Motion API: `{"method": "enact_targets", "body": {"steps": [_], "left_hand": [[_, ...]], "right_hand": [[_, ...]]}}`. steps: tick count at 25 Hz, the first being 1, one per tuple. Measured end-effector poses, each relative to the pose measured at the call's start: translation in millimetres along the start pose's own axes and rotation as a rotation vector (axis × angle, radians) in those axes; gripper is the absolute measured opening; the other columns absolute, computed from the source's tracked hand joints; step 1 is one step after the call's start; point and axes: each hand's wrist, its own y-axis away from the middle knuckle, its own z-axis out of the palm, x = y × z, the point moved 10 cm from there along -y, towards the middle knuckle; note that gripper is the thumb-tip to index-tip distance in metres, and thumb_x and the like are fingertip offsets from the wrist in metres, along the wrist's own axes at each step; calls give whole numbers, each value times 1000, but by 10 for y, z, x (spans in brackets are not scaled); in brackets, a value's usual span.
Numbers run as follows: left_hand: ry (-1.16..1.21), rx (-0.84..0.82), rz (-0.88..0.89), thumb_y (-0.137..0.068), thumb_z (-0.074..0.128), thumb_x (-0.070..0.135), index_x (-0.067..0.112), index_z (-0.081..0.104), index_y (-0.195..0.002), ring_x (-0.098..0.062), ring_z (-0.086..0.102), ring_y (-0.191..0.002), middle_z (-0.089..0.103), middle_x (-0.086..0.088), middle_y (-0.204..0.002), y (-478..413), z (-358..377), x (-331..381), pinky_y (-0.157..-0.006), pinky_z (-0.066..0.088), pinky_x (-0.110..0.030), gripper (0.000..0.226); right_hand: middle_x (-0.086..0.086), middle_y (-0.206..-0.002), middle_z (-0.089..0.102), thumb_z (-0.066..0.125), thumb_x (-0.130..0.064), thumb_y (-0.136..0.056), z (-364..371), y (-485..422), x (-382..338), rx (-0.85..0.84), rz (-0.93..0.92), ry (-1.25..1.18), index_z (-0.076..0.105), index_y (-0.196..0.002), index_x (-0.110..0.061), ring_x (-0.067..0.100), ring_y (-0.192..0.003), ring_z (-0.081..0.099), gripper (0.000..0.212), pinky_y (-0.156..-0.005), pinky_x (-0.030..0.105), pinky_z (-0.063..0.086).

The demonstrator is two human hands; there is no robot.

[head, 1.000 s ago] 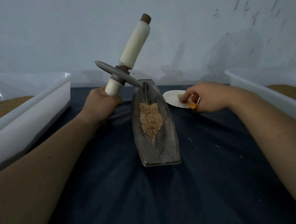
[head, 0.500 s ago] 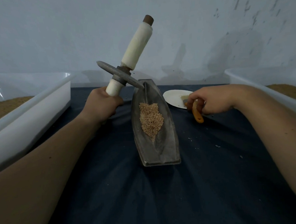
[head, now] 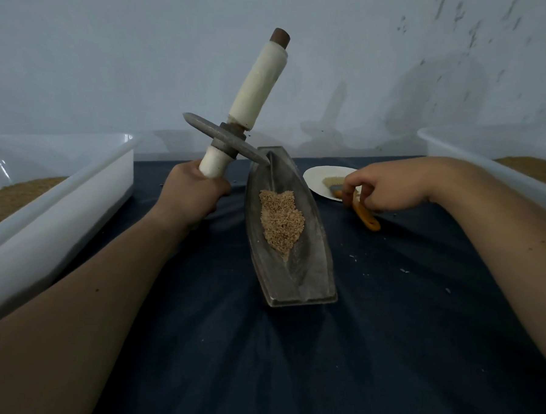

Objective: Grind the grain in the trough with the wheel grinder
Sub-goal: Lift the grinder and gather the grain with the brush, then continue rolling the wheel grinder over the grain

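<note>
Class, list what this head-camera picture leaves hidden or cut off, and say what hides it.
Head view:
1. Grinder lower grip end: inside left hand.
2. Whether right hand holds the brush: fingers cover its handle.
3. Left bin, right bin: cut off by frame edges.
4. Whether wheel touches trough rim: angle hides it.
</note>
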Motion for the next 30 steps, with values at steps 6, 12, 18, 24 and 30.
{"method": "enact_targets", "body": {"steps": [6,12,18,24,30], "left_hand": [[-80,32,12,-76,74,17,18,62,-83,-17,60,-60,63,-6,-74,-15,-3,8,-51,47,-30,14],[-768,238,273,-69,61,33,33,60,-80,-20,52,-65,52,10,-67,104,-350,791,-61,40,-31,11],[-1000,-140,455,-63,59,39,42,59,-76,-21,57,-73,56,12,-73,333,20,1335,-62,40,-31,13],[-1111,-488,399,-69,75,27,32,64,-88,-3,54,-69,59,12,-75,437,270,1099,-61,39,-26,23],[-1041,-593,371,-70,74,24,30,62,-83,-8,59,-69,62,7,-75,486,377,887,-58,39,-26,19]], "right_hand": [[2,-114,60,63,-22,-94,-441,104,40,300,91,-106,48,-120,-29,23,-101,58,31,-81,38,47],[4,-162,18,69,-1,-72,-1225,859,-846,956,-155,-39,17,-155,-31,32,-153,5,103,-115,57,22],[-6,-94,58,75,-22,-80,-813,612,-861,470,-45,281,52,-121,-32,20,-90,55,48,-88,40,41],[-6,-77,65,78,-29,-76,-319,355,-893,179,-134,249,63,-91,-29,11,-69,62,21,-54,27,43],[-4,-72,66,76,-30,-77,-183,271,-845,108,-136,288,64,-85,-25,13,-64,64,15,-50,24,41]]}}
